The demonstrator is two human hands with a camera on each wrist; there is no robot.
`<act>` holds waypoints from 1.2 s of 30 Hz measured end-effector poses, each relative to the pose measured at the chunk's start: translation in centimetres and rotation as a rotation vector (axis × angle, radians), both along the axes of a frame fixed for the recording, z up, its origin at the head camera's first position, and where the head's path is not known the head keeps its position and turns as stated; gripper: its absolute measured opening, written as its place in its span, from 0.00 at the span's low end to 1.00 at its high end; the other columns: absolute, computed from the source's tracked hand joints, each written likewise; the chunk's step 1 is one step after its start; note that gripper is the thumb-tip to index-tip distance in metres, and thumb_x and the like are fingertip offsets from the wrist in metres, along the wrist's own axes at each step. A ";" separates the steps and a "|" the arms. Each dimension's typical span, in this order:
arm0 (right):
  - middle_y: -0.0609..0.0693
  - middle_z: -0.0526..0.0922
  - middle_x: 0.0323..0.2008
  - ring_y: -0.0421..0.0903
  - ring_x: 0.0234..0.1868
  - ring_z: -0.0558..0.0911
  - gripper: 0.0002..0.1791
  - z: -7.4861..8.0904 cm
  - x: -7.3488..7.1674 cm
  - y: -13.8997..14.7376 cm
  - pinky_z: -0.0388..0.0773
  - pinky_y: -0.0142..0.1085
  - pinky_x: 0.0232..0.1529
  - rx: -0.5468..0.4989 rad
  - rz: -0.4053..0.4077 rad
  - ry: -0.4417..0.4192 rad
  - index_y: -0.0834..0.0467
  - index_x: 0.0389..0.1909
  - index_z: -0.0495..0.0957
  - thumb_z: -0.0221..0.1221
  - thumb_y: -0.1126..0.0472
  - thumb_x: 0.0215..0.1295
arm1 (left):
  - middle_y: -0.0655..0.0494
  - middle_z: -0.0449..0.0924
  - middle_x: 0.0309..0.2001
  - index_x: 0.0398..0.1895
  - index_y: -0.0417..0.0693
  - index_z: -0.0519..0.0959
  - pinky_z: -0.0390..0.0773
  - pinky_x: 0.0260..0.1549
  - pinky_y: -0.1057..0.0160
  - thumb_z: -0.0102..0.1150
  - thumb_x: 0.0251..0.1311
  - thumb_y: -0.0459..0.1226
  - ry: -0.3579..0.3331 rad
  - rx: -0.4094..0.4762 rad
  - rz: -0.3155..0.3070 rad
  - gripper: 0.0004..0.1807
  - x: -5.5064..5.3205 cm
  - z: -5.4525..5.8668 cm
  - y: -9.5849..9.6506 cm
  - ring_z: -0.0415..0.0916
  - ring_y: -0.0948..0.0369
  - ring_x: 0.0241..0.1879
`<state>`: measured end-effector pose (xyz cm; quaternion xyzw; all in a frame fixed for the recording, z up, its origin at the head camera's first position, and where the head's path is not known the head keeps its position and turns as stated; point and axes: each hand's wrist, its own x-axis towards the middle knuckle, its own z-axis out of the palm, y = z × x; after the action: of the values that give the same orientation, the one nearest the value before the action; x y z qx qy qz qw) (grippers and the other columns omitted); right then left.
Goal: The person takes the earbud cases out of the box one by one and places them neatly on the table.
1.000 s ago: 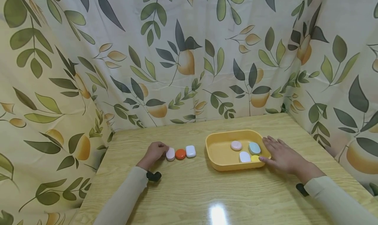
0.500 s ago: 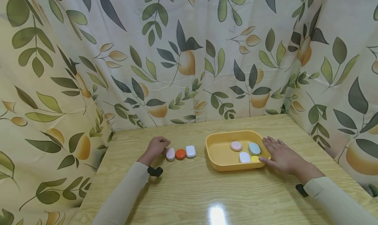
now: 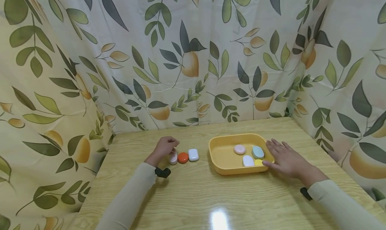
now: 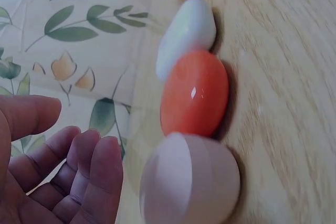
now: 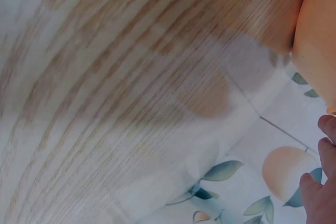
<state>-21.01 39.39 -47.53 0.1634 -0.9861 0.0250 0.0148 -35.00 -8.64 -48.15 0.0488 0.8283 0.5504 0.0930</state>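
On the table stand three smooth, rounded pieces in a touching row: a pale pink one (image 4: 191,182), a glossy orange-red one (image 3: 182,158) and a white squarish one (image 3: 193,155). My left hand (image 3: 164,148) hovers over and just behind the pink piece. In the left wrist view its fingers are loosely bent, with a gap to the thumb and nothing between them. My right hand (image 3: 287,161) lies with straight fingers along the right end of a yellow tray (image 3: 232,171), thumb at the front corner. Only some fingertips of it show in the right wrist view.
Inside the tray lie a pink round piece (image 3: 239,149), a light blue one (image 3: 257,152), a white one (image 3: 248,161) and a yellow one (image 3: 258,162), partly behind the front wall. A leaf-patterned curtain (image 3: 169,89) borders the wooden table (image 3: 181,196) at the back and sides.
My left hand has let go of the pink piece at the row's left end, then moved up and slightly right above it. The right hand keeps its place at the tray.
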 end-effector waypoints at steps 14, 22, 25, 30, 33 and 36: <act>0.68 0.56 0.71 0.66 0.72 0.51 0.50 0.1 0.0 0.1 0.45 0.62 0.68 0.045 0.009 0.025 0.73 0.70 0.54 0.44 0.32 0.70 | 0.47 0.78 0.38 0.42 0.39 0.81 0.84 0.31 0.59 0.60 0.67 0.39 0.004 0.013 -0.099 0.11 -0.3 0.8 2.3 0.77 0.56 0.31; 0.68 0.55 0.71 0.66 0.72 0.50 0.50 -0.1 0.1 0.0 0.43 0.62 0.68 0.051 0.003 0.018 0.73 0.70 0.53 0.42 0.31 0.70 | 0.41 0.78 0.41 0.42 0.39 0.80 0.84 0.31 0.59 0.60 0.66 0.38 0.010 0.051 -0.181 0.10 0.1 1.6 3.7 0.77 0.56 0.30; 0.68 0.54 0.71 0.66 0.72 0.50 0.50 0.0 0.1 -0.1 0.43 0.62 0.68 0.048 0.002 0.016 0.73 0.70 0.53 0.42 0.32 0.70 | 0.38 0.77 0.43 0.43 0.39 0.80 0.84 0.32 0.59 0.60 0.66 0.38 0.017 0.065 -0.196 0.11 0.1 1.8 4.1 0.78 0.56 0.31; 0.68 0.55 0.71 0.66 0.72 0.50 0.50 0.1 0.2 -0.3 0.43 0.62 0.69 0.050 0.004 0.009 0.73 0.70 0.53 0.42 0.32 0.70 | 0.37 0.78 0.44 0.45 0.38 0.79 0.84 0.31 0.59 0.61 0.66 0.39 0.003 0.066 -0.222 0.12 0.2 1.6 5.0 0.78 0.55 0.31; 0.68 0.55 0.71 0.66 0.72 0.50 0.50 0.1 0.3 -0.2 0.43 0.62 0.69 0.040 0.003 0.005 0.74 0.70 0.53 0.43 0.32 0.70 | 0.40 0.78 0.43 0.46 0.39 0.80 0.84 0.31 0.58 0.60 0.66 0.39 0.002 0.050 -0.247 0.12 0.3 1.6 5.7 0.79 0.55 0.31; 0.68 0.54 0.71 0.66 0.72 0.50 0.50 -0.1 0.3 -0.1 0.42 0.62 0.69 0.031 -0.001 0.004 0.73 0.71 0.52 0.43 0.32 0.70 | 0.41 0.79 0.42 0.46 0.41 0.80 0.84 0.31 0.58 0.60 0.67 0.39 0.013 0.031 -0.275 0.11 0.4 1.8 6.5 0.79 0.54 0.32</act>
<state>-20.75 39.29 -47.59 0.1630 -0.9865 0.0092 0.0144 -34.62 -2.17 -46.32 0.1666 0.8058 0.5449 0.1614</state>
